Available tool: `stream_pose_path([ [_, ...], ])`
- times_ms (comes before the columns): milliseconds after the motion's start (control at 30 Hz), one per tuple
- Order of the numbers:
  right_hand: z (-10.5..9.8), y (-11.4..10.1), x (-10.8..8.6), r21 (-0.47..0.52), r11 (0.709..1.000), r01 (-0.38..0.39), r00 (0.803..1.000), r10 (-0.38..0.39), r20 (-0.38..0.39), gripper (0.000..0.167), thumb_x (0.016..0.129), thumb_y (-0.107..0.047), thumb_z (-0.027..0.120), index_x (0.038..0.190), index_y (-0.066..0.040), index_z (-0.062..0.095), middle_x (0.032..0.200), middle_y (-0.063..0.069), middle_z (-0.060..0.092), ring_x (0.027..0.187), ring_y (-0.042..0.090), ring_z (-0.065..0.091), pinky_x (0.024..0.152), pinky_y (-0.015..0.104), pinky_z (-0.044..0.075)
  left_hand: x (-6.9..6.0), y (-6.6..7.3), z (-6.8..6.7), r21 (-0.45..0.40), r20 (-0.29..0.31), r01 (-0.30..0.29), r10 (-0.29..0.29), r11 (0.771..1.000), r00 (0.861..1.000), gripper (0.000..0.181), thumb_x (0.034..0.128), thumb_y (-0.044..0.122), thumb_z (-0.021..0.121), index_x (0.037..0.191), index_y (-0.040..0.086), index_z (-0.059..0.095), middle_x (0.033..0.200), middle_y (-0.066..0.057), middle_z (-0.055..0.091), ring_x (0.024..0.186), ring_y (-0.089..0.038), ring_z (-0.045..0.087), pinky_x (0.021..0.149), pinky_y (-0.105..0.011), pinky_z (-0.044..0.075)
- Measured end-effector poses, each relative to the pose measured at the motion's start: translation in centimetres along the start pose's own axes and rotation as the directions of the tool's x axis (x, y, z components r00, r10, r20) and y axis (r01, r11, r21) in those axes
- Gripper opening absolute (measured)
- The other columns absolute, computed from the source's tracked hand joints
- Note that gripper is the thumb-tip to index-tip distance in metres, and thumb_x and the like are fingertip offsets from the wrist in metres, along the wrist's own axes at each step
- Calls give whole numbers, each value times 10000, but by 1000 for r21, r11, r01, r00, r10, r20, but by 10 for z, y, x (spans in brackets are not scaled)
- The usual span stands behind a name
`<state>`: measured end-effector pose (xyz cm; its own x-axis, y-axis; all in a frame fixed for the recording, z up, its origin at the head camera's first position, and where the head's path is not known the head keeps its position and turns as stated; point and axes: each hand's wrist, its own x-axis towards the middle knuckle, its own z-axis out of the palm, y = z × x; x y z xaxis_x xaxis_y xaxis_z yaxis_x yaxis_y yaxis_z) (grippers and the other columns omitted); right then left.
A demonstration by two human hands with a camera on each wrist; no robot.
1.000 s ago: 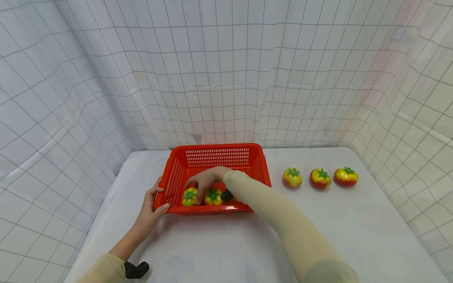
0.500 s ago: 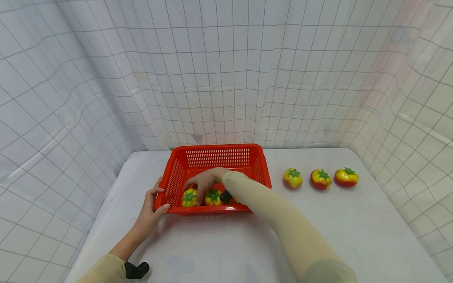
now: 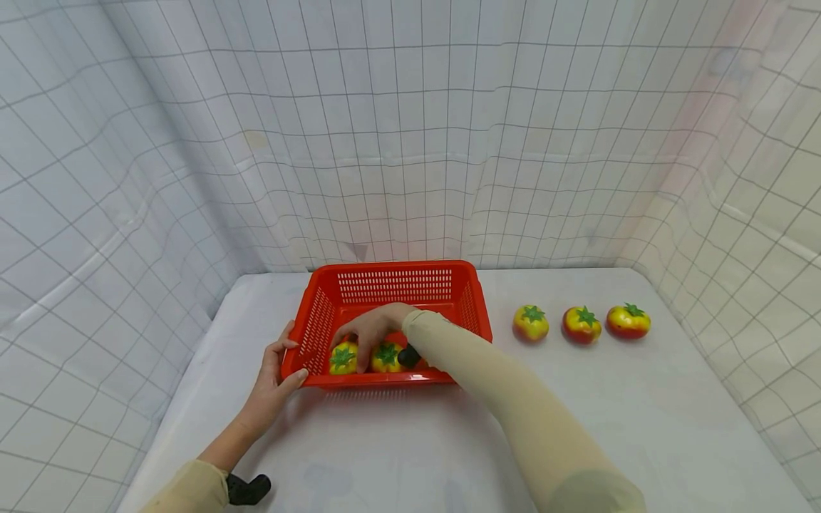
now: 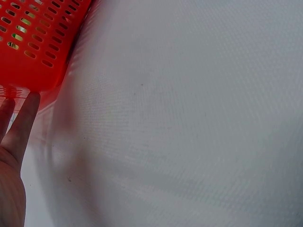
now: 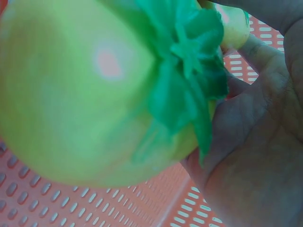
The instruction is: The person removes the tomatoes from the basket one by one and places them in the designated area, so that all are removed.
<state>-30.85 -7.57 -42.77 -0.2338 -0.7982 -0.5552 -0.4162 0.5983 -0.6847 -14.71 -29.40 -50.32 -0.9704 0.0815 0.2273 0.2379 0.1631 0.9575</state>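
The yellow-red fruit [image 3: 343,358] sits in the near left corner of the red basket [image 3: 378,381], gripped by the right hand [image 3: 375,330], whose far fingertips I can't make out behind it. The left hand [image 3: 266,388] holds the rim at that same corner, while the right sleeve [image 3: 500,381] hides the basket's near right corner.

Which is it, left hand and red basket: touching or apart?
Touching: in the head view, the left hand holds the red basket at its corner, thumb on the rim.
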Motion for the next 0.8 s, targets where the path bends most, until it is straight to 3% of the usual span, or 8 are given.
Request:
stream_pose_path([
  [533, -5, 2, -10, 61, 997, 37, 998, -33, -60, 629, 855, -182, 818, 1408, -329, 557, 1271, -42, 549, 1166, 183, 515, 891, 348, 538, -1, 1, -1, 9, -1, 18, -18, 1000, 1000, 505, 993, 31, 568, 1384, 61, 251, 1722, 42, 37, 1546, -341, 81, 945, -207, 505],
  [800, -11, 6, -16, 93, 991, 99, 991, -89, -104, 680, 870, -159, 803, 1478, -280, 522, 1302, -29, 543, 1179, 199, 522, 907, 341, 543, -1, -1, -1, -22, 22, -31, 32, 999, 999, 471, 1001, -18, 529, 1373, 13, 242, 1725, -38, 3, 1550, -296, 78, 967, -206, 490],
])
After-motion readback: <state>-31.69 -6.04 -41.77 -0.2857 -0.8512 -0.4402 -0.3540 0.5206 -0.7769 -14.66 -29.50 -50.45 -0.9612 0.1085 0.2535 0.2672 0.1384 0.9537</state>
